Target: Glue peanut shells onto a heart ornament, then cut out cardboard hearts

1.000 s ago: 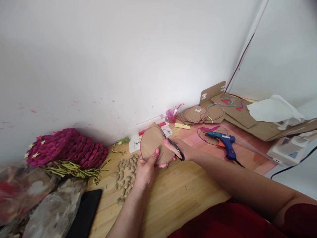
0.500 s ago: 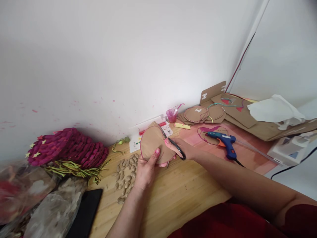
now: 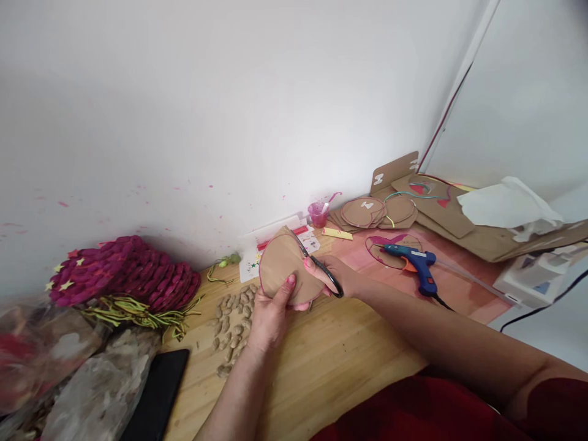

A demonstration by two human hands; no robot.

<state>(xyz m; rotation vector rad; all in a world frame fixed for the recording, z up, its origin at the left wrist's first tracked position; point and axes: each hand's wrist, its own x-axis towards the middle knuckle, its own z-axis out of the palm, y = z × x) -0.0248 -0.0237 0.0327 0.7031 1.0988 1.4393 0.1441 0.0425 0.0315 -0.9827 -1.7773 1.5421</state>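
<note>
My left hand point(image 3: 274, 309) grips a piece of brown cardboard point(image 3: 281, 263) by its lower edge, thumb on top. A dark pink line runs along the cardboard's rounded left side. Closed round the handles of black scissors point(image 3: 325, 274), my right hand point(image 3: 337, 277) is at the cardboard's right side. The scissor blades lie along the upper right edge of the cardboard; their tips are hard to make out. Below and left of the cardboard, several peanuts in shells point(image 3: 236, 329) lie on the wooden table point(image 3: 340, 367).
A blue glue gun point(image 3: 420, 263) rests on a pink-stained area at right. Behind it are cardboard rounds point(image 3: 362, 211) and a pink cup point(image 3: 318, 214). Stacked magenta pieces point(image 3: 124, 272) stand at left, above plastic bags point(image 3: 101, 383) and a black flat object point(image 3: 158, 392).
The scissor blades look closer together along the cardboard's edge than before. Both hands keep nearly the same place, and the whole view has shifted very slightly.
</note>
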